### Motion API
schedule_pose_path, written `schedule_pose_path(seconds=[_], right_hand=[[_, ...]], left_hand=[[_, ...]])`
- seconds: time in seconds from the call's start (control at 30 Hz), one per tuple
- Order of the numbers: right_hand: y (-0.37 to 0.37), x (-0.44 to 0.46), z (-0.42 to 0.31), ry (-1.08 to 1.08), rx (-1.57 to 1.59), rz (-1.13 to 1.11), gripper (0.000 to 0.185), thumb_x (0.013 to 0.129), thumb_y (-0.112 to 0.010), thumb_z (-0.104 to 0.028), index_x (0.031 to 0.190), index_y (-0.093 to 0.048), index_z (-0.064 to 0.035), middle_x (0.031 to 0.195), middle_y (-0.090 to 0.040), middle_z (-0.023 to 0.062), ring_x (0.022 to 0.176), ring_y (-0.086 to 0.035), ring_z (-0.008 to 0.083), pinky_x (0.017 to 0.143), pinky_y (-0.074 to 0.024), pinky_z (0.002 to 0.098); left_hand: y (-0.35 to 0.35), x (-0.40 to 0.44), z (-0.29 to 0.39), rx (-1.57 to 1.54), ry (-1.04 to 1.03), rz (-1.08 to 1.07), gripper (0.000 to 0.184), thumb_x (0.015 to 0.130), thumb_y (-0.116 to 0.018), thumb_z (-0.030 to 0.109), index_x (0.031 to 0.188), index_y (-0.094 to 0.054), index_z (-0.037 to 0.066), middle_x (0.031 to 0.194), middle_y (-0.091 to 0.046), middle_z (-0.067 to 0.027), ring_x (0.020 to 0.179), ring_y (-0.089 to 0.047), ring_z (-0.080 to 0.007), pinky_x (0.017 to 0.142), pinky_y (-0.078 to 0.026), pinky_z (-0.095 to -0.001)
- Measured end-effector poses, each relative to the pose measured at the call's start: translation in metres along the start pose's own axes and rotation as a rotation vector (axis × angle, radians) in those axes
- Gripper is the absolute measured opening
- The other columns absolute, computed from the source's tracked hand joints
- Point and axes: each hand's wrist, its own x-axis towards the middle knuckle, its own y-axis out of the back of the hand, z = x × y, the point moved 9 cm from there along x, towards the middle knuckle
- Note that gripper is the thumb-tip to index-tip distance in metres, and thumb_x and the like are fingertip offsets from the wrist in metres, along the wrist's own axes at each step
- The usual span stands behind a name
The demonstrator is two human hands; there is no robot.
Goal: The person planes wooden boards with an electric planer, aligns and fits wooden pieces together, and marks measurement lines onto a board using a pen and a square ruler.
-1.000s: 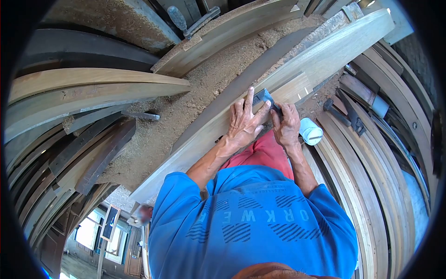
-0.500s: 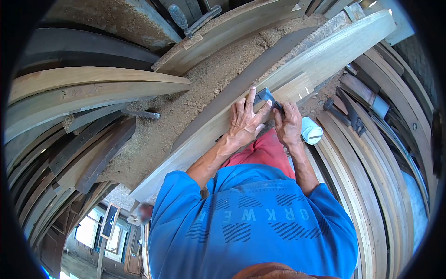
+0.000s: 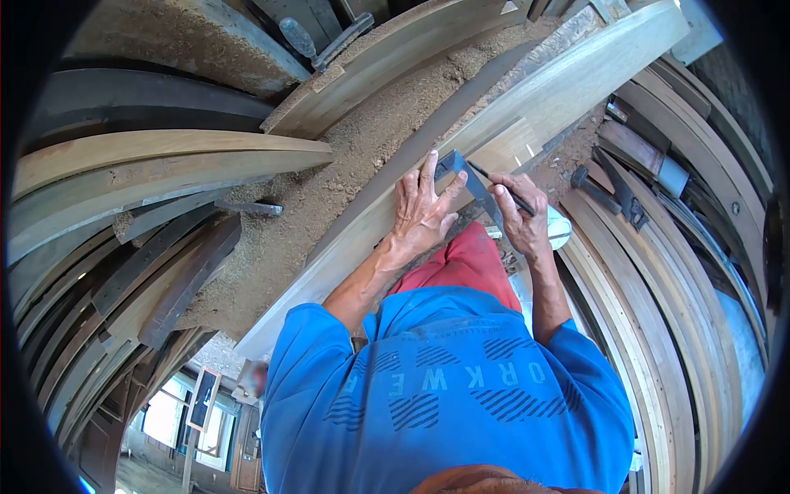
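Note:
A long pale wooden board [image 3: 568, 95] runs diagonally in front of me. My left hand [image 3: 421, 210] rests on it with fingers spread, index finger and thumb holding a metal try square [image 3: 477, 188] against the wood. The square's blade reaches across the board toward my body; part of the square is hidden under the fingers. In my right hand [image 3: 527, 221] a dark pencil [image 3: 520, 201] is pinched, its tip pointing toward the square near its corner. A short wood piece [image 3: 506, 146] lies along the board just beyond the square.
Sawdust [image 3: 362, 173] covers the surface behind the board. Curved planks [image 3: 173, 156] are stacked at left, and more long planks [image 3: 650, 305] at right. A hammer [image 3: 594, 191] lies on the right, with a white container [image 3: 559, 229] beside my right hand. A clamp [image 3: 341, 41] stands at the back.
My right hand has drawn back slightly to the right, and the pencil and more of the square's blade now show. The left hand stays on the square.

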Motion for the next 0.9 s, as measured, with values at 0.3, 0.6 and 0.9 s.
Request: schedule_pose_path(seconds=[0.3,0.6,0.9], right_hand=[[0.024,-0.009,-0.001,-0.005,-0.022,-0.088,0.018,0.095,-0.065,-0.011,0.104,-0.073,0.001,0.088,-0.072,0.0149,0.077,-0.065,0.0278,0.073,-0.0511,0.0387],[0.017,-0.014,0.004,0.04,-0.027,-0.092,0.021,0.095,-0.064,-0.015,0.104,-0.073,0.0021,0.086,-0.071,0.0154,0.08,-0.065,0.0278,0.075,-0.051,0.0369],[-0.037,-0.057,0.092,-0.102,-0.513,-0.185,0.027,0.092,-0.061,-0.027,0.094,-0.07,-0.0013,0.076,-0.067,0.0166,0.075,-0.066,0.0338,0.07,-0.0517,0.0456]], left_hand=[[0.0,0.0,0.004,0.027,-0.026,0.011,0.101,0.066,-0.091,0.025,0.155,-0.043,0.033,0.16,-0.02,-0.0299,0.122,-0.039,-0.0425,0.102,-0.034,-0.0547],[0.0,0.0,0.007,0.039,-0.013,-0.016,0.098,0.067,-0.09,0.026,0.153,-0.046,0.032,0.16,-0.02,-0.0303,0.122,-0.04,-0.0438,0.104,-0.034,-0.0551],[-0.003,-0.001,0.009,0.069,-0.005,-0.027,0.095,0.066,-0.091,0.027,0.151,-0.049,0.03,0.16,-0.019,-0.0324,0.125,-0.038,-0.0463,0.106,-0.033,-0.0558]])
